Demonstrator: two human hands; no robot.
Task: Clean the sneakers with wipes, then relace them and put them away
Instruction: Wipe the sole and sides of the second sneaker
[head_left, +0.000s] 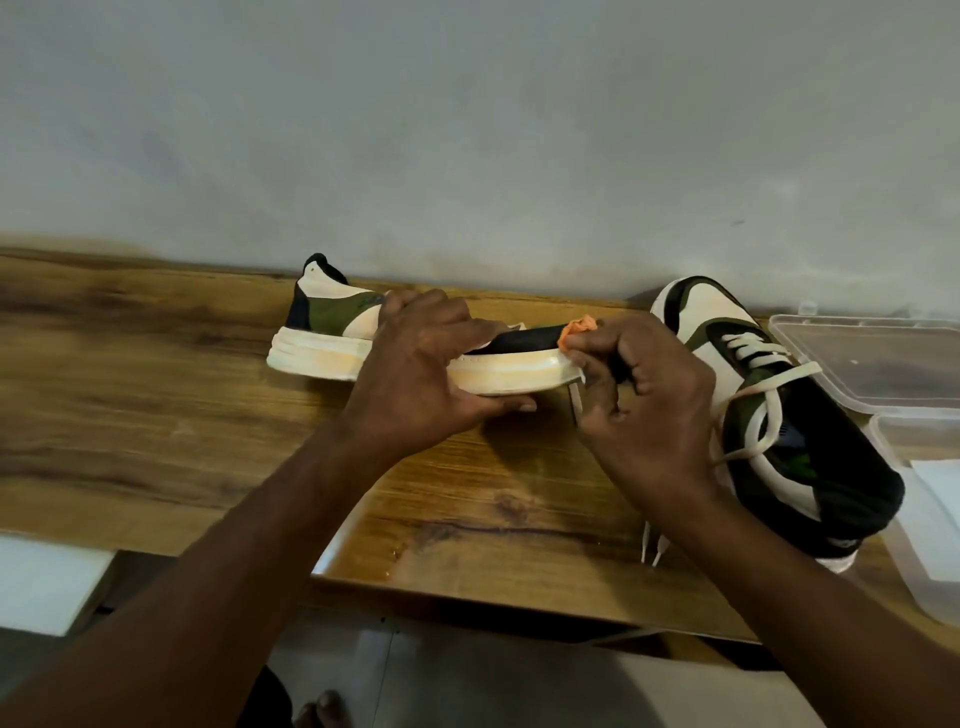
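Sneaker (332, 332) toe touches right fingers (597, 364) pinching wipe (579, 330).

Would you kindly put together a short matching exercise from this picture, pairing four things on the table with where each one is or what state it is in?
Things:
1. orange wipe
2. sneaker on its side
3. laced sneaker
4. clear plastic lid

Places or states:
A. lying flat at the table's right edge
B. pinched in the right hand at a shoe's toe
C. resting on the table, laces threaded, right of the hands
D. steadied by the left hand, sole facing the camera

Pairs: 1-B, 2-D, 3-C, 4-A
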